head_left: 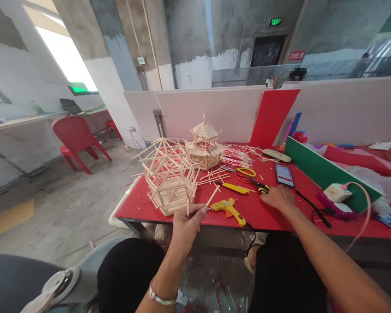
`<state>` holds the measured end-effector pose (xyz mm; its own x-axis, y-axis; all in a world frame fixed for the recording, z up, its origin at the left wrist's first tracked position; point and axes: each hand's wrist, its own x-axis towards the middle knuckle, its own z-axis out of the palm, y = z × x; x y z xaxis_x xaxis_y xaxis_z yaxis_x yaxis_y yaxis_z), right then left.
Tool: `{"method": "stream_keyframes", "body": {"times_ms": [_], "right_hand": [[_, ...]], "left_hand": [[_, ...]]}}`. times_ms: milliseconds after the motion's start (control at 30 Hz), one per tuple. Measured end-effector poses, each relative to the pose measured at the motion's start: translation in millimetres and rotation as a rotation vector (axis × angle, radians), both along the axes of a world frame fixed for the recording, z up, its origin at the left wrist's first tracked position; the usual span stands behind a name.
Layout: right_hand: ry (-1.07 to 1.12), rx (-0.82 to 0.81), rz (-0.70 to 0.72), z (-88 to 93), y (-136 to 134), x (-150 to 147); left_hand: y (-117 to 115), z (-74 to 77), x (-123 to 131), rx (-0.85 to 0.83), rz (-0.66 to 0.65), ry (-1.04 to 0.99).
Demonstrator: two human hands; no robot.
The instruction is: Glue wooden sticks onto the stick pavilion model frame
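My left hand is closed, pinching thin wooden sticks at the near edge of the red table. Just beyond it stands an unfinished stick pavilion frame. A finished stick pavilion stands farther back. My right hand rests knuckles-up on the table, fingers curled at the black-and-yellow handle of pliers; whether it grips them is unclear. A yellow glue gun lies between my hands.
Loose sticks, a yellow-handled knife, yellow scissors and a phone lie on the table. A green board, a power strip and white partitions stand right and behind. A red chair is at left.
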<state>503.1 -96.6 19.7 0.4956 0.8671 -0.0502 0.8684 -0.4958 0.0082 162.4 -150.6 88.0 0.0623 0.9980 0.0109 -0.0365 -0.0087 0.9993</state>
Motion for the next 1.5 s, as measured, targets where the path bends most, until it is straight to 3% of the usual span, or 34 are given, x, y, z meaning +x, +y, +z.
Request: {"method": "stream_keyframes", "body": {"times_ms": [133, 233, 300, 400, 500, 633, 967, 1300, 1500], "right_hand": [[-0.045, 0.221, -0.139, 9.4, -15, 6], [0.185, 0.416, -0.111, 27.7, -30, -6], [0.502, 0.452, 0.058, 39.8, -46, -32], [0.9, 0.345, 0.459, 51.7, -77, -89], [0.86, 0.247, 0.671, 56.9, -100, -139], [0.742, 0.238, 0.734, 61.3, -103, -167], [0.67, 0.194, 0.798, 80.5, -97, -184], [0.716, 0.183, 0.81, 75.9, -95, -186], [0.744, 0.192, 0.85, 78.7, -93, -179]], "left_hand": [[-2, -0.4, -6, 0.015, 0.04, -0.021], [-3, 1.9, -7, 0.021, 0.058, -0.027], [-4, 4.9, -6, 0.027, 0.059, -0.024], [-6, 8.8, -7, 0.053, 0.074, -0.008], [-9, 11.2, -13, 0.082, 0.091, 0.011], [-15, 13.9, -23, 0.131, 0.092, 0.069], [-20, 14.3, -33, 0.309, 0.1, 0.324], [-24, 20.6, -37, 0.486, 0.041, 0.425], [-20, 26.9, -34, 0.529, -0.061, 0.417]]}}
